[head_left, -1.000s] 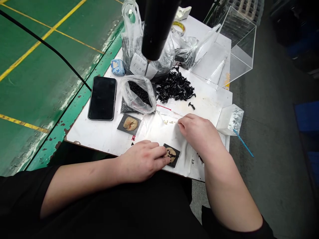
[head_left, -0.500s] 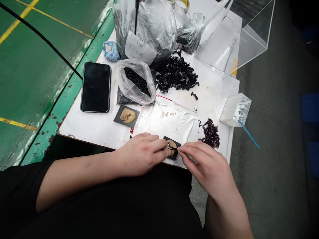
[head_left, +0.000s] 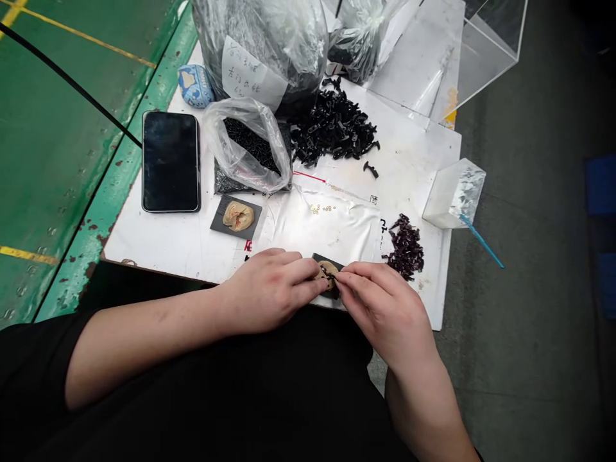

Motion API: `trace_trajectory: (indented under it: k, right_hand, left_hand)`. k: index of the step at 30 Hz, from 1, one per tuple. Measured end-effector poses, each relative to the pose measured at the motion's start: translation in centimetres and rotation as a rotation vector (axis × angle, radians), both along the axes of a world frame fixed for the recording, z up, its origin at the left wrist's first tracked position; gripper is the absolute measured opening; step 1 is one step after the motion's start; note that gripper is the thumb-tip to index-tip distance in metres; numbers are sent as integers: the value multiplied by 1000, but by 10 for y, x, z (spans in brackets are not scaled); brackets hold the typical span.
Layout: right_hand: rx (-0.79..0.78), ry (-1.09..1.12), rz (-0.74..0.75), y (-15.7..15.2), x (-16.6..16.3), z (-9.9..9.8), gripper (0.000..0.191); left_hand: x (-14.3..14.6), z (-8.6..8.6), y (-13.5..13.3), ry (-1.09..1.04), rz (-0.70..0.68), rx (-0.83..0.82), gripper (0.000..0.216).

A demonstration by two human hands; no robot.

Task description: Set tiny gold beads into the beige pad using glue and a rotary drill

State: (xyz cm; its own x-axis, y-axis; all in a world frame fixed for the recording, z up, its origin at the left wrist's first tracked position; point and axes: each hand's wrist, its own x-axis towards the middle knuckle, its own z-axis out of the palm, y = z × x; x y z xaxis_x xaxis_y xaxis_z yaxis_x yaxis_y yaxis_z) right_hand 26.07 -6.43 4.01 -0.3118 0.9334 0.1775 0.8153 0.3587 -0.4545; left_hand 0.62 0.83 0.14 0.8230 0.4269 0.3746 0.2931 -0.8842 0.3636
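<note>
At the near edge of the white table (head_left: pixel 183 240), both my hands meet over a small black pad (head_left: pixel 321 260) with a tan blob on it. My left hand (head_left: pixel 269 289) pinches a tiny black part against that pad. My right hand (head_left: pixel 380 308) is pinched too, its fingertips touching the same spot; what it holds is too small to name. A second black pad (head_left: pixel 236 217) with a tan blob lies to the left. Tiny gold rings (head_left: pixel 322 208) sit on a clear plastic sheet (head_left: pixel 337 228) just beyond my hands.
A pile of black clips (head_left: pixel 332 128), a small dark pile (head_left: pixel 407 247), an open bag of black bits (head_left: pixel 250 151), big bags (head_left: pixel 269 45), a phone (head_left: pixel 171 160), a clear cube (head_left: pixel 455 192) and an acrylic box (head_left: pixel 481 38) stand around. Green floor lies left.
My right hand came back from the gold rings to the pad at the table edge and joined my left hand. The camera tilted down, so the table slid up in view.
</note>
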Motion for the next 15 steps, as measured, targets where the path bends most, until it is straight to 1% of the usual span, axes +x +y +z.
trace_trajectory:
  k: [3, 6, 11, 15]
  right_hand:
    - [-11, 5, 1, -2, 1, 1, 32]
    - [12, 55, 16, -5, 1, 1, 38]
    - [58, 40, 33, -7, 2, -3, 36]
    - [88, 63, 28, -7, 5, -7, 42]
  left_hand:
    - [-1, 0, 0, 26, -7, 1, 30]
    - [-1, 0, 0, 22, -10, 3, 31]
    - [0, 1, 0, -6, 10, 9, 30]
    - [0, 1, 0, 13, -5, -9, 31]
